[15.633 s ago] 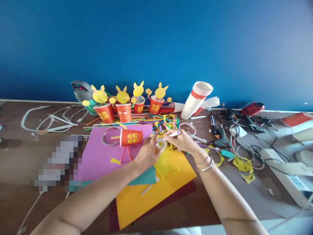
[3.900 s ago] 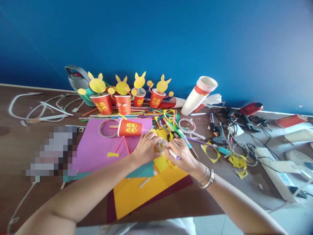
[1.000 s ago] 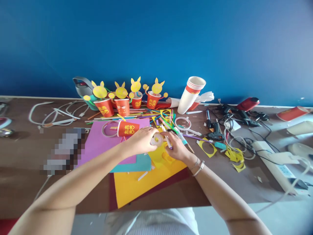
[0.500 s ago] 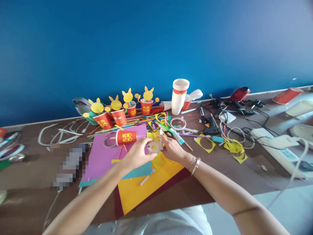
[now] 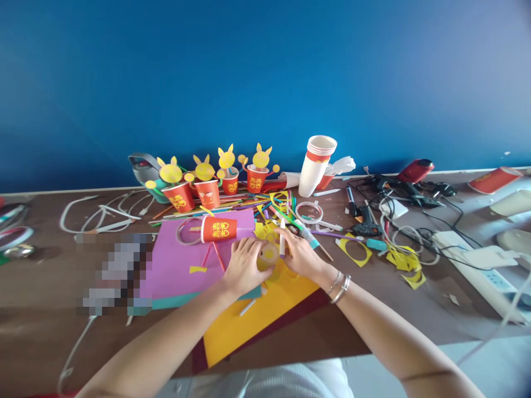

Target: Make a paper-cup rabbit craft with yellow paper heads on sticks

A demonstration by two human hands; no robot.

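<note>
My left hand is closed around a roll of clear tape, which appears to lie flat on yellow paper. A white marker with a purple end stands nearly upright in the fingers of my right hand, just right of the roll. Whether its tip touches the paper cannot be made out. Left of my hands, a red paper cup with gold characters lies on its side on purple paper. Two red sticks lie below the cup.
Behind stand several red cups topped with yellow paper rabbit-like heads, and a stack of white cups. Toward the right are ring-shaped yellow scraps, a black glue gun, cables and a power strip. Colored sticks lie behind the papers.
The tape roll has come down from a tilted hold to lie flatter over the yellow paper. My right hand still holds the marker beside it. The whole view has shifted slightly.
</note>
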